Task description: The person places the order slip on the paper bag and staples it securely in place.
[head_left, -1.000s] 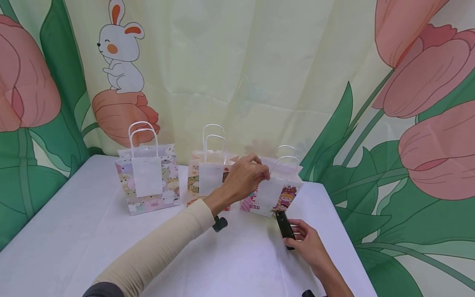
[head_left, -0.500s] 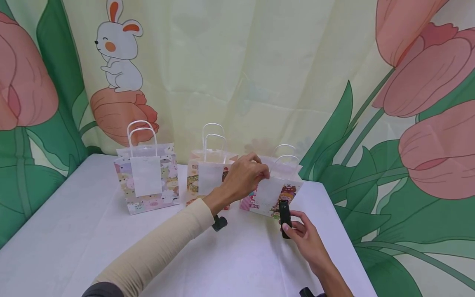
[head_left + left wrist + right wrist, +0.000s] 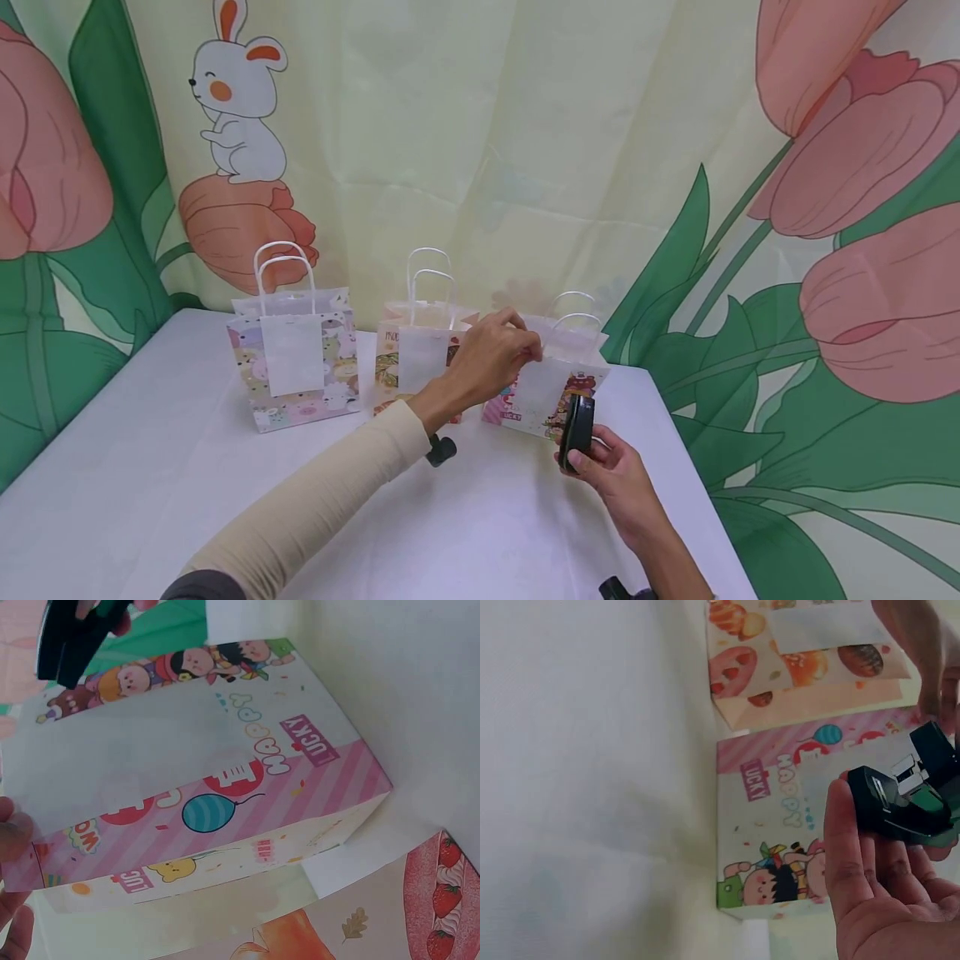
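A black stapler [image 3: 578, 433] is held upright in my right hand [image 3: 617, 485], in front of the rightmost paper gift bag [image 3: 542, 387]. In the right wrist view the two arms of the stapler [image 3: 876, 801] stand apart, and my fingers support it from below. My left hand [image 3: 491, 354] pinches the upper left edge of that bag. Its thumb [image 3: 16, 834] presses on the bag's front in the left wrist view. The bag has a white front panel, pink stripes, cartoon figures and white handles, and it leans slightly.
A dessert-patterned gift bag [image 3: 422, 358] stands left of it, partly behind my left forearm. Farther left is an animal-patterned bag [image 3: 296, 358]. All stand on a white-covered table [image 3: 150, 492], before a tulip-and-rabbit curtain [image 3: 555, 142].
My right hand has raised the stapler and turned it more upright, beside the bag's right side. My left hand stays at the bag's edge. The head view has shifted slightly.
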`<state>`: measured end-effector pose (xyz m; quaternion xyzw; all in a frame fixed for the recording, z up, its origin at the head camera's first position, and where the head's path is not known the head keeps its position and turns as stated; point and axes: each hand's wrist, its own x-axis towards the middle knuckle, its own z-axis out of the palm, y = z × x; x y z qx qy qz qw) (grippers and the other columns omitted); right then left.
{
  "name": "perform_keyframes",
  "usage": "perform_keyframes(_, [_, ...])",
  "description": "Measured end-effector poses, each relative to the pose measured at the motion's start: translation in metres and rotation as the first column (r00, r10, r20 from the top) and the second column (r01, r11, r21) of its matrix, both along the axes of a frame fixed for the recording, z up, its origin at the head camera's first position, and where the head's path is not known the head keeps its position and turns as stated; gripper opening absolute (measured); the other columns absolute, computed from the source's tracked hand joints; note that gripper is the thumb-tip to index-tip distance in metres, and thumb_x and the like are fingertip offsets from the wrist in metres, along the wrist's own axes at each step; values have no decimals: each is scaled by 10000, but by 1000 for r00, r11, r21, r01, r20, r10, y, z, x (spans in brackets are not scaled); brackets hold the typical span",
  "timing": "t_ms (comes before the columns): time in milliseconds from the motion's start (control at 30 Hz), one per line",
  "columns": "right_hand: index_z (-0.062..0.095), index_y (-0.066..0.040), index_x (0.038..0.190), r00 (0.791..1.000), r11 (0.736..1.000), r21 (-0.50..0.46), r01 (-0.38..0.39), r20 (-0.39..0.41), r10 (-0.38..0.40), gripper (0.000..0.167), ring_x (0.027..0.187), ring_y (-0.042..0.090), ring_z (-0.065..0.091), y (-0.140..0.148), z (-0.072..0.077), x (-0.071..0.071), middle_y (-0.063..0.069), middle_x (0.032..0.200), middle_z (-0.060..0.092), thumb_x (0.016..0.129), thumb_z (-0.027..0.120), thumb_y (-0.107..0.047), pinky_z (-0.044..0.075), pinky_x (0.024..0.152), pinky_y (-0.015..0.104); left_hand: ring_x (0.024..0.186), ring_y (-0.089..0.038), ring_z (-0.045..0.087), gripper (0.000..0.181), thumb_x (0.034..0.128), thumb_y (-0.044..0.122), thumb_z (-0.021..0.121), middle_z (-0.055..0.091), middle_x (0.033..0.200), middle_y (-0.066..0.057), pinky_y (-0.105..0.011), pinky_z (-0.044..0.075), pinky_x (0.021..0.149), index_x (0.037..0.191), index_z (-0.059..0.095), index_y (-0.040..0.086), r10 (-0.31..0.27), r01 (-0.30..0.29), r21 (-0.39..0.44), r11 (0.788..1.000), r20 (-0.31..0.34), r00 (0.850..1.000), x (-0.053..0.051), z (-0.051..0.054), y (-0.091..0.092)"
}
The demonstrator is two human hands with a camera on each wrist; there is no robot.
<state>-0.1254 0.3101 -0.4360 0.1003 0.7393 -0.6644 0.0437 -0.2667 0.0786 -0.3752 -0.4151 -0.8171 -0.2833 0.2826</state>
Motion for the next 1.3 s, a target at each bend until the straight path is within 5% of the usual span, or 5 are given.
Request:
perform_keyframes(333, [554,-25,1430,995,989,140,51,-93,-39,619,1140,106,681,-9,20,3,111,1349,676,890,856,-64,592,943,207,968,-149,646,73,959,141,794,807,878,68,-307,536,855,921,833,188,0,0,-4,1000,14,1000,1,1,1])
perform_keyframes(667, [562,-115,1417,978,964,249,95,-204,-44,574,1239,243,620,-18,34,-1,120,1382,646,926,845,-204,578,957,195,977,-151,646,73,953,133,798,803,875,66,-306,537,853,916,829,188,8,-8,-9,1000,6,1000,2,1,1])
perform_keyframes(1100, [515,-173,1481,929,962,248,115,-370,-16,671,1289,239,624,-27,49,-21,35,1418,653,915,851,-302,536,1044,190,979,-133,650,36,957,177,800,814,910,54,-252,579,836,949,834,185,30,-30,-17,999,24,999,1,-1,1])
perform_keyframes(1300, [460,-137,1547,907,959,250,131,-422,-14,690,1268,145,621,-30,57,-33,92,1482,629,952,807,-170,543,984,141,983,-138,646,36,960,158,796,815,911,43,-244,581,810,960,830,168,24,-24,-18,1000,24,999,0,-1,1])
